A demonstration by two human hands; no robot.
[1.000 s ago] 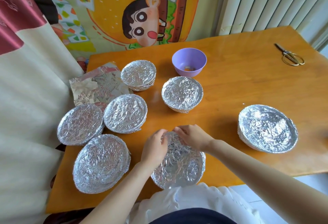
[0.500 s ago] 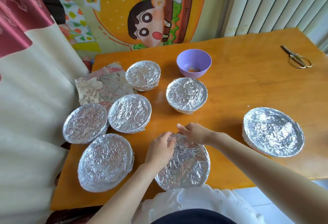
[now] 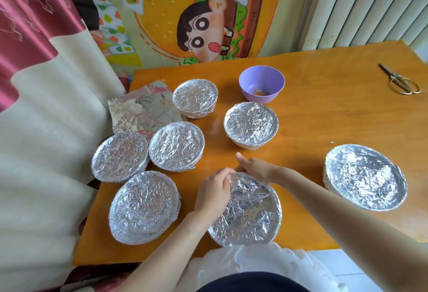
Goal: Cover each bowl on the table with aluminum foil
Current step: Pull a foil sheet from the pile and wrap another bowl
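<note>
A round bowl wrapped in crinkled silver aluminium foil (image 3: 250,213) is pictured at the near edge of an orange wooden tabletop (image 3: 324,111), where its covering is gripped at the far rim by two bare hands. The fingers of the left hand (image 3: 212,195) are curled onto the foil at the rim's far-left side, while those of the right hand (image 3: 258,169) are bent down over the far edge, the thumb held out straight. Four foil-covered bowls (image 3: 177,146) are grouped to the left, a fifth foil-covered bowl (image 3: 251,125) is set just beyond the hands, and a sixth, wider foil-covered bowl (image 3: 364,177) is placed well apart at the right. A small purple plastic bowl (image 3: 261,83), left uncovered with orange scraps inside, is seen towards the far side. A loose crumpled sheet of foil (image 3: 141,109) is laid flat beside the left group, and brass-coloured scissors (image 3: 401,81) are left at the far right corner.
</note>
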